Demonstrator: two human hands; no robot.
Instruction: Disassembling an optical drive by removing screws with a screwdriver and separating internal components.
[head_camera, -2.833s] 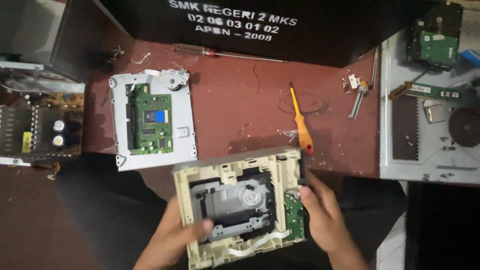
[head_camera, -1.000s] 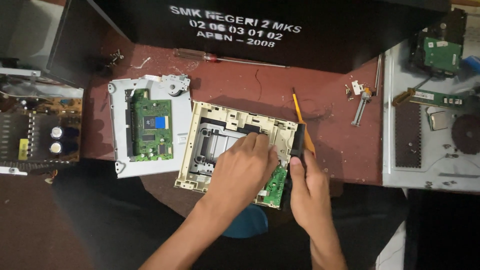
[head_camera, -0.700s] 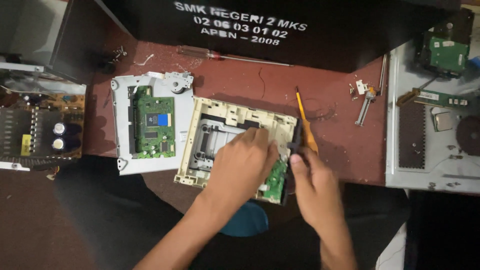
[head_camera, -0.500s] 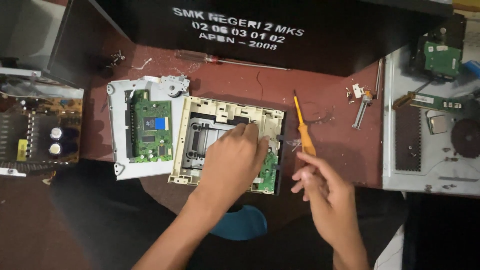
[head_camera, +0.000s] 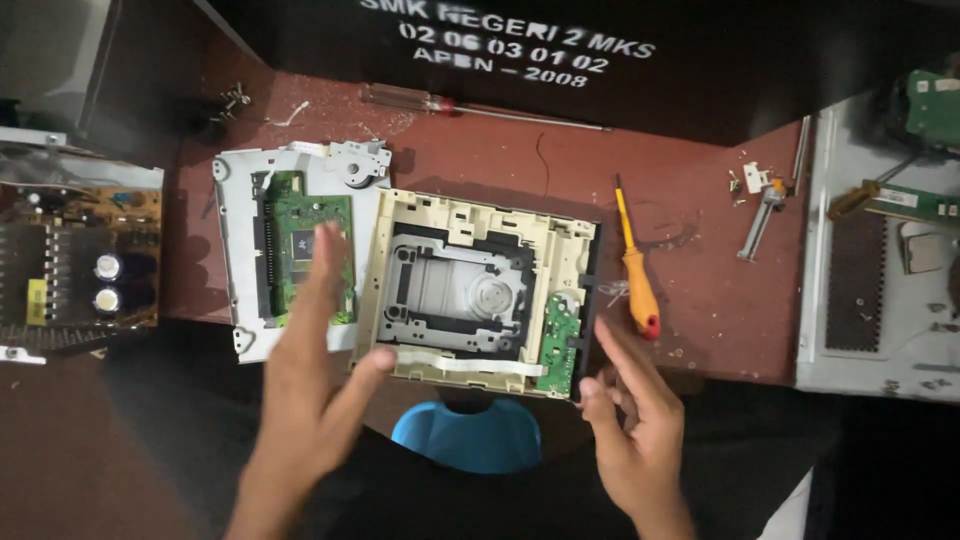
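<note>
A cream plastic optical-drive chassis (head_camera: 478, 283) lies flat on the red-brown desk (head_camera: 700, 170), its tray mechanism and a small green circuit board (head_camera: 558, 345) showing. My left hand (head_camera: 315, 385) hovers open, fingers spread, over the chassis's left edge and the grey metal plate (head_camera: 300, 250) with a green board beside it. My right hand (head_camera: 632, 420) is open at the chassis's lower right corner, fingertips near its edge. Neither hand holds anything. An orange-handled screwdriver (head_camera: 634, 270) lies just right of the chassis, above my right hand.
A long red-handled screwdriver (head_camera: 470, 108) lies at the back of the desk. An open power-supply board (head_camera: 75, 270) sits at the left. More disassembled parts and boards rest on a grey case (head_camera: 880, 250) at the right. Small metal brackets (head_camera: 765, 195) lie nearby. A blue stool (head_camera: 468, 435) shows below.
The chassis went from held tilted at the desk edge to lying flat on the desk. Both hands, which had been pressing on it, have lifted off and drawn back.
</note>
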